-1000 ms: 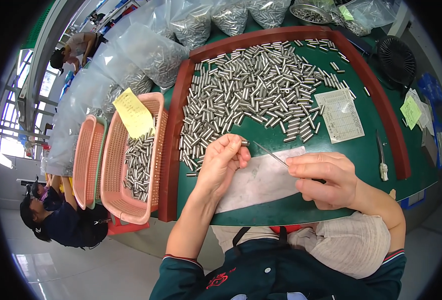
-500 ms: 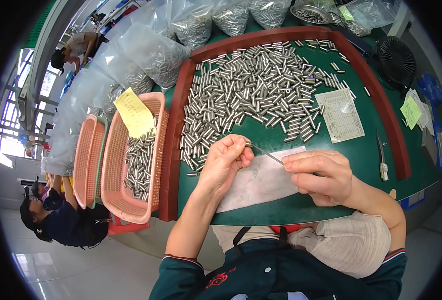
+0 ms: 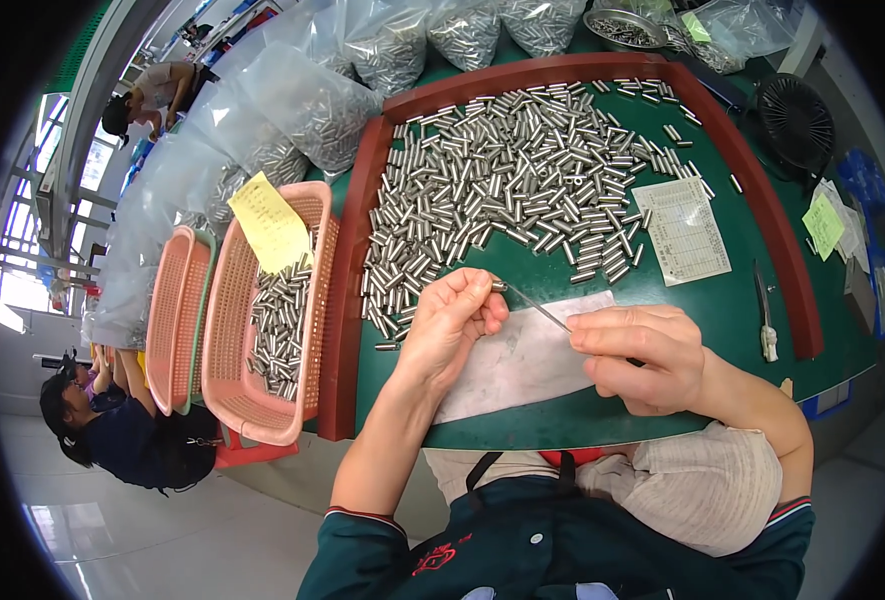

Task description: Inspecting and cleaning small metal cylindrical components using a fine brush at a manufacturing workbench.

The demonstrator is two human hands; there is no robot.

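Between the thumb and fingers of my left hand (image 3: 454, 318) is a small metal cylinder (image 3: 499, 287), mostly covered by the fingertips. My right hand (image 3: 642, 355) pinches a thin metal rod (image 3: 540, 309), whose far end meets the cylinder's open-looking end; how deep it sits I cannot tell. Below both hands lies a stained white cloth (image 3: 512, 365) on the green tabletop (image 3: 582, 432). Just beyond them spreads a large heap of loose short metal cylinders (image 3: 502, 170).
A dark red wooden frame (image 3: 350, 300) borders the heap. To the left stands a pink basket (image 3: 224, 360) of cylinders with a yellow note (image 3: 267, 225). Filled plastic bags (image 3: 312, 110) line the back. At right are a printed sheet (image 3: 680, 232), a pointed tool (image 3: 764, 315) and a black fan (image 3: 794, 122).
Both hands hold nearly the same place, with the right hand shifted very slightly. At the far left, a seated person's head has moved a little.
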